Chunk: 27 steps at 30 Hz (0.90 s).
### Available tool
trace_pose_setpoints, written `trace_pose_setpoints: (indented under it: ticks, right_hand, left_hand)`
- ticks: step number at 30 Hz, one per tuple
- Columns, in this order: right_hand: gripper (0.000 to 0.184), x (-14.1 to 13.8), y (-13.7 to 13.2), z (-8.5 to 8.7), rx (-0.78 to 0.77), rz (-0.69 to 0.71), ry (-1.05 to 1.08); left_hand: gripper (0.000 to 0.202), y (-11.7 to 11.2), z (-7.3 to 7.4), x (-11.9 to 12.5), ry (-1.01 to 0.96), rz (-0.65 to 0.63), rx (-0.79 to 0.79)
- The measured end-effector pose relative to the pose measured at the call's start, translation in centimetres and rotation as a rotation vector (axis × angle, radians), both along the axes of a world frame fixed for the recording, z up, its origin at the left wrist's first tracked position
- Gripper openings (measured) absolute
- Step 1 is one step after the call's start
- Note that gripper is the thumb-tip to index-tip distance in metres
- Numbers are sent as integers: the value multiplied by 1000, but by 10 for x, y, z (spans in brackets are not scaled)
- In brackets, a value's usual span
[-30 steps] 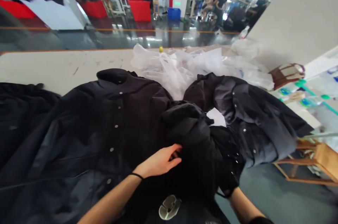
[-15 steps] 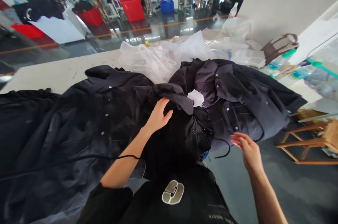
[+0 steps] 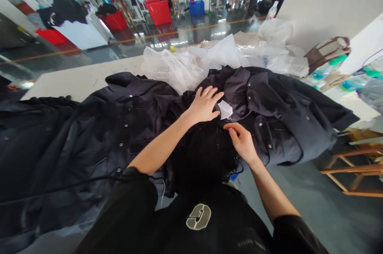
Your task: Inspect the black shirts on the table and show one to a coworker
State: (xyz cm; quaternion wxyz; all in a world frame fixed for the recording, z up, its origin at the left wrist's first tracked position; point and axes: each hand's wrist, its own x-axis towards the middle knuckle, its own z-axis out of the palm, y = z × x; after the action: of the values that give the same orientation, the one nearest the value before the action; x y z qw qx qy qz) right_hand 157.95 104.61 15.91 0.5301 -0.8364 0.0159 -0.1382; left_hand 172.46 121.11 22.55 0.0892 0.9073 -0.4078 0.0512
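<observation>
Left hand (image 3: 205, 104): laid flat, palm down, on the dark cloth with the fingers spread wide; nothing is held. Its fingertips are set just beside the white label (image 3: 225, 109).
Right hand (image 3: 242, 142): rested on the black garment (image 3: 206, 154) just below the label, fingers drawn close together and pointed at it. Whether cloth is pinched cannot be told.
Black garment: bunched at the near edge of the table (image 3: 80, 80), between the buttoned jacket on the left (image 3: 119, 114) and the buttoned jacket on the right (image 3: 278, 102), and overlapped by both.
White label: seen at the opened collar of the right jacket, between the two hands.
Change, left hand: half a second ago it was pressed lower and further left on the bunched cloth; it has been moved up to the label.
Change, right hand: it was held open in the air over the floor, clear of the cloth; it has been brought onto the garment.
Behind: clear plastic bags (image 3: 185, 66) are heaped on the table beyond the jackets.
</observation>
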Motion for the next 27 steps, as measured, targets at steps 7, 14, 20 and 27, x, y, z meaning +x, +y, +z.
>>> trace_pose_setpoints:
  ticks: [7,14,20,27]
  right_hand:
    - [26,2,-11,-2,-13,-19,37]
    - [21,40,9,11,-71,85,-67]
    - [24,60,33,-17,-574,267,75]
    - [31,56,16,-5,-6,106,155]
  left_hand:
    - [18,73,-27,-64,256,-191,119]
    - [21,114,-73,-119,689,-92,88]
    - [21,108,-53,-97,789,-105,58]
    - [23,76,-30,-54,459,-5,-424]
